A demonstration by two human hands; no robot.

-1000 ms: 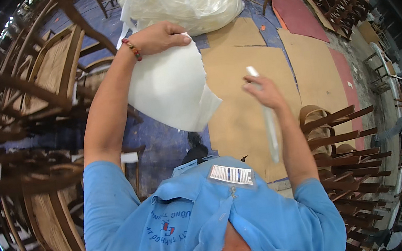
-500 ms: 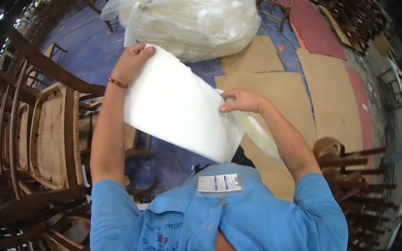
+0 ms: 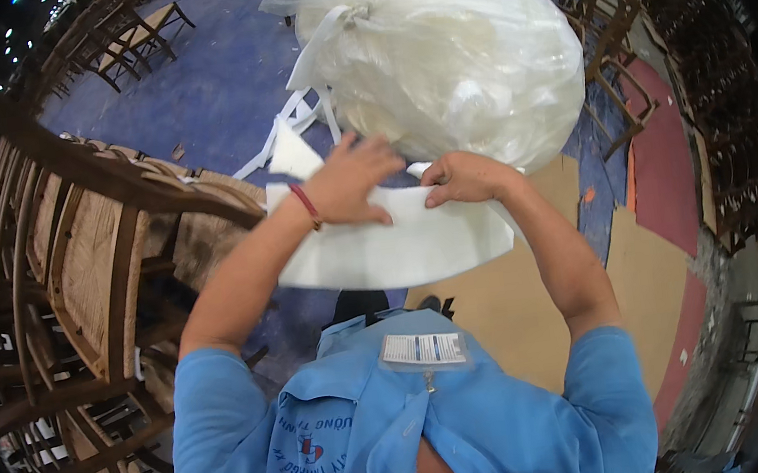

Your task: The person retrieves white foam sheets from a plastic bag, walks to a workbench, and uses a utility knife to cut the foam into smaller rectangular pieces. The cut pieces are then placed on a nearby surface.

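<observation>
Pinching a smooth, curved white sheet (image 3: pixel 409 250), the right hand (image 3: pixel 473 177) holds it before the blue shirt (image 3: pixel 512 418), near a crinkled plastic bag (image 3: pixel 456 50); the left hand (image 3: pixel 350 186), grip released, spreads blurred over it.

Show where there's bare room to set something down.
Blue floor between the plastic bag and far chairs looks bare, as does cardboard between the right forearm and red sheet. Woven-seat chairs crowd the near left; white sheeting crowds the left hand and right hand.
</observation>
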